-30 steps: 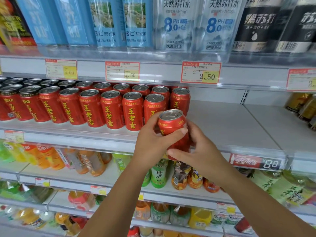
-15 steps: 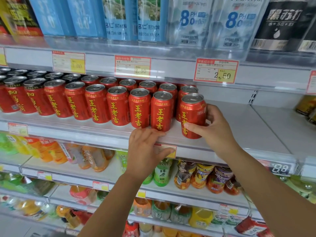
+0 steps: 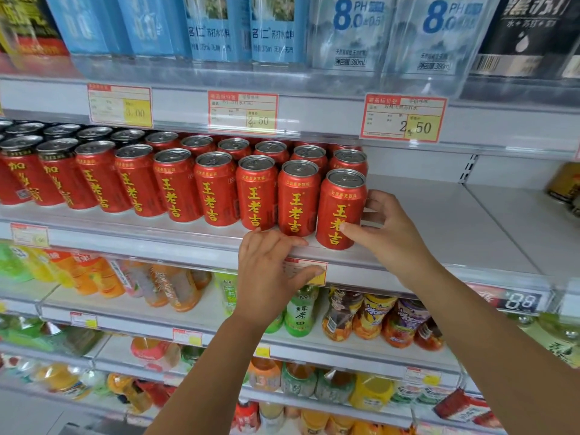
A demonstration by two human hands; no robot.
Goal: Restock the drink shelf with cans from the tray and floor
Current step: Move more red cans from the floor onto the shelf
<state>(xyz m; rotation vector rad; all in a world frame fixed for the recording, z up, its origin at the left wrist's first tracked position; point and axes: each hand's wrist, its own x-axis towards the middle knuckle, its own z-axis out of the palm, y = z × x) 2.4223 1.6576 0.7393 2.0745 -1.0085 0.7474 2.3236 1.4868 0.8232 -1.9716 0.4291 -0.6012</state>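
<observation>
A red can with yellow characters (image 3: pixel 340 208) stands upright at the right end of the front row on the white drink shelf (image 3: pixel 439 233). My right hand (image 3: pixel 392 237) holds it, thumb across its front and fingers curled behind its right side. A long row of matching red cans (image 3: pixel 216 189) fills the shelf to the left, with more rows behind. My left hand (image 3: pixel 270 271) rests on the shelf's front lip below the cans, fingers laid along the edge and thumb over a price tag. No tray or floor is in view.
The shelf is bare to the right of the held can up to gold cans (image 3: pixel 565 183) at the far right. Water bottles (image 3: pixel 351 29) stand on the shelf above. Juice and tea bottles (image 3: pixel 301 312) fill the lower shelves.
The can went from both hands in front of the shelf to standing at the row's right end. My left hand let go and dropped to the shelf lip; my right hand stayed on the can.
</observation>
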